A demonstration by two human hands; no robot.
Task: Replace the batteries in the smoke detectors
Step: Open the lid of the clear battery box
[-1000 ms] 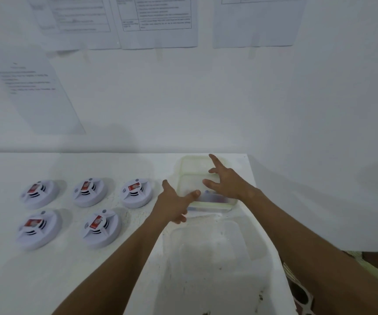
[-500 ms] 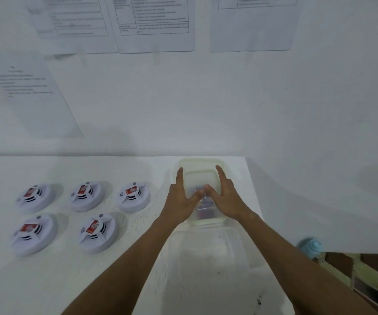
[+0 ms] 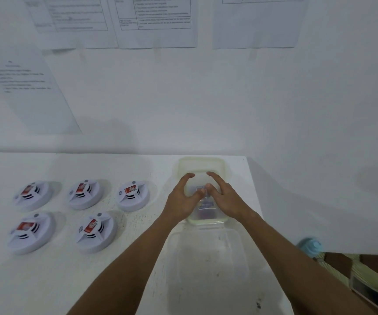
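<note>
Five white round smoke detectors with red labels lie on the white table (image 3: 53, 283): three in a back row (image 3: 32, 195) (image 3: 84, 194) (image 3: 133, 195) and two in front (image 3: 30, 233) (image 3: 96, 231). At the back right stands a lidded translucent container (image 3: 200, 161); batteries (image 3: 206, 206) show blurred through its lid. My left hand (image 3: 182, 198) and my right hand (image 3: 228, 200) both rest on that lid. The fingers are arched with their tips on the lid, and the two thumbs meet over its middle.
A larger clear plastic container (image 3: 206, 280) sits just in front of the lidded one, near the table's right edge. Printed sheets (image 3: 156, 21) hang on the white wall behind. A blue object (image 3: 309, 246) and a patterned cloth (image 3: 365, 264) lie beyond that right edge.
My left hand came from beside the container onto its lid, next to my right hand. The fingers lay flat half a second ago; now they are arched, thumbs still together.
</note>
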